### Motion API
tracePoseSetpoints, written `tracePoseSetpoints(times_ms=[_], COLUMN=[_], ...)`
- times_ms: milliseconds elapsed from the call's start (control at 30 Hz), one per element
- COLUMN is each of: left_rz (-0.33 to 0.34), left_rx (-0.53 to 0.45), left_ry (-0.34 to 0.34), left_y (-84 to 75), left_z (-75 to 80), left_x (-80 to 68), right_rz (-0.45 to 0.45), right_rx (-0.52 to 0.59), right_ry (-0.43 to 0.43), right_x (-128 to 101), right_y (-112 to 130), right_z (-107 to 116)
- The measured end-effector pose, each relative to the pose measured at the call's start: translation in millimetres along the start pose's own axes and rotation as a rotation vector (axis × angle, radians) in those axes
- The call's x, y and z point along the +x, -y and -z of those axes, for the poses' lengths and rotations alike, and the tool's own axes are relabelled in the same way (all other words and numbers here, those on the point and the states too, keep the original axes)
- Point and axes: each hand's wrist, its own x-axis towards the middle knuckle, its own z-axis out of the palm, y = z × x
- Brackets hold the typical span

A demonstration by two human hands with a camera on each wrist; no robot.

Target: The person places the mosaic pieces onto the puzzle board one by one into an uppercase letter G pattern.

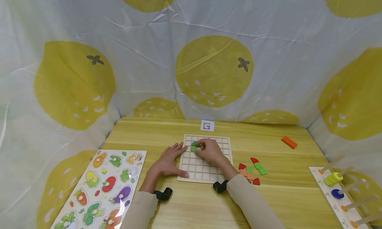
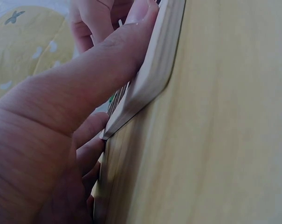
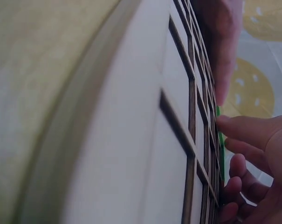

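Note:
A pale wooden grid board (image 1: 198, 175) lies flat on the table. My left hand (image 1: 168, 161) rests at its left side, fingers spread, the thumb on the front left corner. In the left wrist view that thumb (image 2: 113, 58) presses along the board's edge. Over the upper left cells, my right hand (image 1: 211, 151) pinches at a small green tile with thumb and index finger; the fingers partly hide it. A light green square tile (image 1: 193, 148) and a darker green rounded tile (image 1: 194, 143) sit in cells beside these fingertips. Green tile edges (image 3: 222, 149) show in the right wrist view.
Loose red, orange and green tiles (image 1: 250, 170) lie right of the board. A card with a coloured G (image 1: 207, 125) is behind it. An orange block (image 1: 289, 142) lies farther right. A vegetable puzzle (image 1: 140, 156) lies left; a pegged ring stand (image 1: 320, 181) is at right.

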Motion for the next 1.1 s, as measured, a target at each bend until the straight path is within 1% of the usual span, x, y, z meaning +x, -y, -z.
tracePoseSetpoints(times_ms=[200,467,633,900,1100], left_rz=[-0.006,0.018,0.025,0.018,0.021], left_rx=[-0.012,-0.021,-0.024,-0.029,-0.018], left_ry=[-0.006,-0.003,0.0,-0.003,0.001], left_y=[-0.7,-4.0,-4.7,-2.5,-1.6], left_z=[-0.5,0.3,0.5,-0.2,-0.5], left_x=[1.6,-0.6,-0.4,-0.8,0.7], right_rz=[0.007,0.038,0.051,0.018,-0.003], right_rx=[0.036,0.084,0.084,0.05,0.029], right_ry=[-0.008,-0.05,-0.066,-0.087,-0.129], right_x=[-3,-14,-24,-50,-72], right_y=[-2,-12,-20,-39,-57], right_z=[3,17,36,68,91])
